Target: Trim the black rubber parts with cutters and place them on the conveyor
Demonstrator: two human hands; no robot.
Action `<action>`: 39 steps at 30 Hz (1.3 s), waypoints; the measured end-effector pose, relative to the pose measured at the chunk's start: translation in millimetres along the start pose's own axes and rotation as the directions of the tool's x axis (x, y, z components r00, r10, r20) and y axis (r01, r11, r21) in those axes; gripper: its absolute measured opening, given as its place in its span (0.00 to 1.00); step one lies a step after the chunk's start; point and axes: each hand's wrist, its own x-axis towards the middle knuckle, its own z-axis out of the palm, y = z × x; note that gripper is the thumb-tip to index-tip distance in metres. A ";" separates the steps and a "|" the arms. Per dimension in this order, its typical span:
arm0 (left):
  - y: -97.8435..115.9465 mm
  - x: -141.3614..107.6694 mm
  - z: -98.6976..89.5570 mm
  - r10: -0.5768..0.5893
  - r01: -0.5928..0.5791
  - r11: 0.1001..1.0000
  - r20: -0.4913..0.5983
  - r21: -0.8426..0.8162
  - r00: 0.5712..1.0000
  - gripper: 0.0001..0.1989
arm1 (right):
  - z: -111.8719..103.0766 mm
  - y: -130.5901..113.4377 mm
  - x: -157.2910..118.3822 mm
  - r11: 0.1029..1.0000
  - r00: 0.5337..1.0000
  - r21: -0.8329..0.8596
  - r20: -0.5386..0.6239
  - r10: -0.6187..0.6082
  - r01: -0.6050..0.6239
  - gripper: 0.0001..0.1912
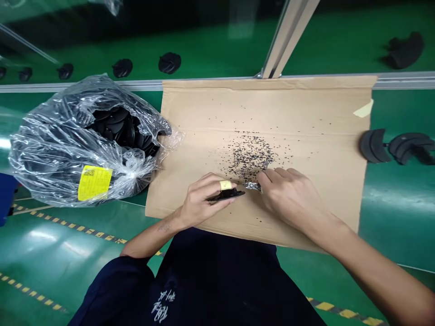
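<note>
While left hand (201, 198) holds part (227, 195) (black), right hand (288, 194) grips pliers (252, 185)

**Labels and lettering in view, words unreadable**

A yellow label (95, 183) is on the clear plastic bag (50, 140), near the front edge of the bench (404, 226) — it carries a square code (89, 172) in one corner and lines of print too small to read. White characters (159, 312) stand on the dark garment (224, 280) before the bench, slanted and not surely legible. Yellow-and-dark warning stripes (78, 227) mark the floor (84, 276) — beyond the bench's front edge.
</note>
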 end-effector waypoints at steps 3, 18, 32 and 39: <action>2.1 0.3 2.5 0.017 -0.017 1.000 0.022 0.017 1.000 0.13 | -3.1 -4.4 4.1 0.998 1.000 -0.066 0.011 0.011 -0.011 0.11; 12.0 1.2 2.3 0.081 -0.091 0.961 0.049 0.260 0.996 0.13 | -17.5 2.6 -19.2 0.989 0.994 0.101 -0.003 0.107 -0.106 0.06; 7.6 6.1 -1.1 0.149 -0.306 0.802 0.325 0.512 0.934 0.09 | -20.2 -45.9 -7.8 0.987 0.929 -0.043 -0.333 -0.163 0.157 0.17; 3.6 -7.1 -2.8 -0.018 0.017 1.000 0.135 0.013 0.991 0.07 | -30.1 -17.9 -31.6 0.766 0.951 0.615 -0.307 0.012 0.189 0.05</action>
